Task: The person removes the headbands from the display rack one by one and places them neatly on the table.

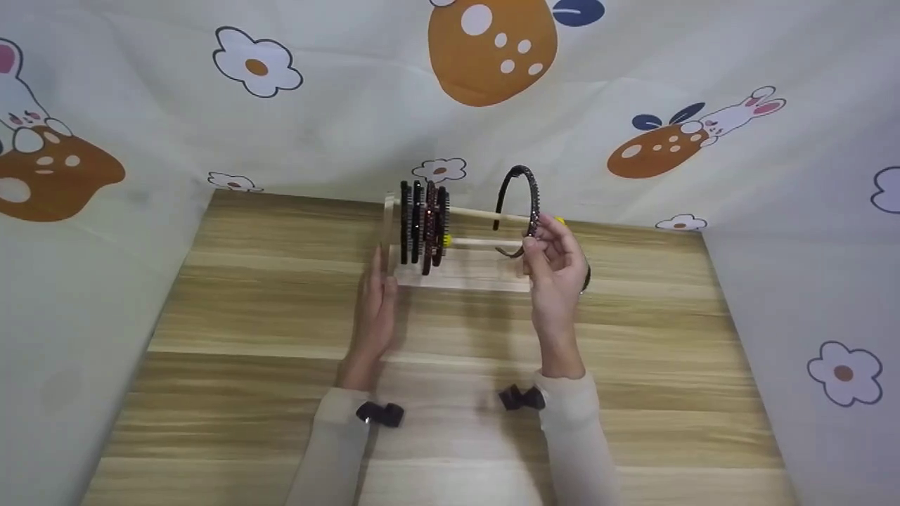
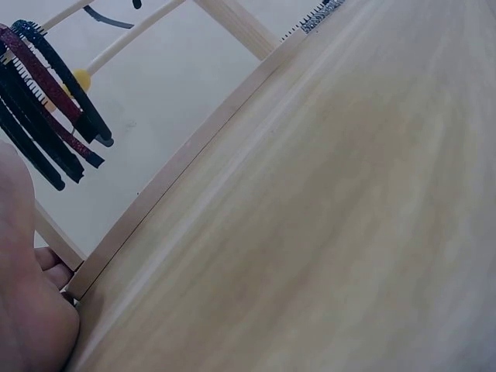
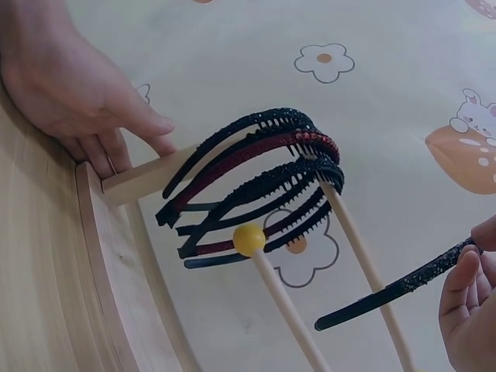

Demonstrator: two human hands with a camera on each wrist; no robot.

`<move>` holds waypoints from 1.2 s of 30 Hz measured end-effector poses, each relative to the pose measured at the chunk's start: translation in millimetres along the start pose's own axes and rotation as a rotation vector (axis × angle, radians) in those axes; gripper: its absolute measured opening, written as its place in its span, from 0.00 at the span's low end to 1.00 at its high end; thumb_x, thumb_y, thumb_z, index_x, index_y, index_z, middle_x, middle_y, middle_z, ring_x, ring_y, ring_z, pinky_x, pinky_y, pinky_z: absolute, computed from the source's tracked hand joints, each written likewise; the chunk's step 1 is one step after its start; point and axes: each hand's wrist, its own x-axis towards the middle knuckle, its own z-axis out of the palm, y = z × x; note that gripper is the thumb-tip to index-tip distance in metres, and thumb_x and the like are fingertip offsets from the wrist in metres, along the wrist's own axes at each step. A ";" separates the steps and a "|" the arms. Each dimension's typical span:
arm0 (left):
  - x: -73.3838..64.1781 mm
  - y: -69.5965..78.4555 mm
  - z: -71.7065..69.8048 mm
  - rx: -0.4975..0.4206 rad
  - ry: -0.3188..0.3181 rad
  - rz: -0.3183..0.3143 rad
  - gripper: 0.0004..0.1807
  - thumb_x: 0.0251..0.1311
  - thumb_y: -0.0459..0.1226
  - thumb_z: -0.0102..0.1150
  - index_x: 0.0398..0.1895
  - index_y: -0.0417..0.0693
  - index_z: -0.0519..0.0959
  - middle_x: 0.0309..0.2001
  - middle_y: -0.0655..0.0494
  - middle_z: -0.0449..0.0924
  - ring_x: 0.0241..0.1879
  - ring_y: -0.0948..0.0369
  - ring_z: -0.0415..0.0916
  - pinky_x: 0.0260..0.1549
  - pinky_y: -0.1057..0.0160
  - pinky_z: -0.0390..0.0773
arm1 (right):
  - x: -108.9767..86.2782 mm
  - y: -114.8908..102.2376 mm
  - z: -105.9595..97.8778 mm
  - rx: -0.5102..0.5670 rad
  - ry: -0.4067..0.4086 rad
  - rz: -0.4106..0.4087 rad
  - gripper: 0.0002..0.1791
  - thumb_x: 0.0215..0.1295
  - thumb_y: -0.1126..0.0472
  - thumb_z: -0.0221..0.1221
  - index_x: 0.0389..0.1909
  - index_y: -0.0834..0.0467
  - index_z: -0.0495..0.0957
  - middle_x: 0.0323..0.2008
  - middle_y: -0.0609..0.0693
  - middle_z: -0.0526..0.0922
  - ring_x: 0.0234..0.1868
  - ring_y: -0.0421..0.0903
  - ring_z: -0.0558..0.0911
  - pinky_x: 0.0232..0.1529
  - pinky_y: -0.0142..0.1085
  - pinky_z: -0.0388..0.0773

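A wooden headband rack (image 1: 464, 276) stands on the table, with two horizontal rods and yellow end knobs. Several dark headbands (image 1: 416, 221), one of them red (image 3: 232, 159), hang bunched on its back rod near the left end. My left hand (image 1: 376, 316) holds the rack's left upright, thumb on one side and fingers on the other. In my right hand (image 1: 557, 270), thumb and fingers pinch a black studded headband (image 1: 536, 197). That headband stands upright around the right part of the back rod, apart from the bunch.
Another headband (image 1: 587, 276) lies on the table just right of my right hand, mostly hidden by it. A yellow knob (image 3: 249, 240) caps the front rod close to the hung headbands. Behind the wood-grain table (image 1: 281, 407) hangs a printed cloth (image 1: 351, 105).
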 end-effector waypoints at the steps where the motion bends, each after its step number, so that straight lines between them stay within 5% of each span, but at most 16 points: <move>1: -0.1 0.1 -0.1 0.000 -0.001 -0.003 0.43 0.88 0.64 0.30 0.93 0.52 0.44 0.91 0.42 0.42 0.87 0.33 0.43 0.79 0.20 0.44 | 0.6 -0.4 -0.7 -0.004 0.004 -0.001 0.17 0.72 0.78 0.62 0.60 0.72 0.82 0.42 0.52 0.83 0.36 0.40 0.78 0.27 0.26 0.75; 10: -0.7 -0.1 0.2 -0.017 0.006 0.033 0.45 0.86 0.66 0.30 0.93 0.51 0.45 0.91 0.39 0.42 0.86 0.31 0.47 0.78 0.18 0.47 | 5.7 -5.2 -9.1 -0.007 0.037 0.012 0.17 0.71 0.80 0.62 0.58 0.69 0.84 0.40 0.53 0.82 0.36 0.40 0.78 0.29 0.26 0.76; 36: 0.3 1.3 0.3 0.009 0.009 0.049 0.36 0.91 0.50 0.35 0.93 0.49 0.45 0.91 0.39 0.43 0.87 0.34 0.44 0.79 0.20 0.45 | 16.9 -12.9 -28.7 0.016 0.074 -0.044 0.16 0.73 0.79 0.62 0.57 0.67 0.85 0.40 0.53 0.82 0.35 0.41 0.78 0.27 0.27 0.75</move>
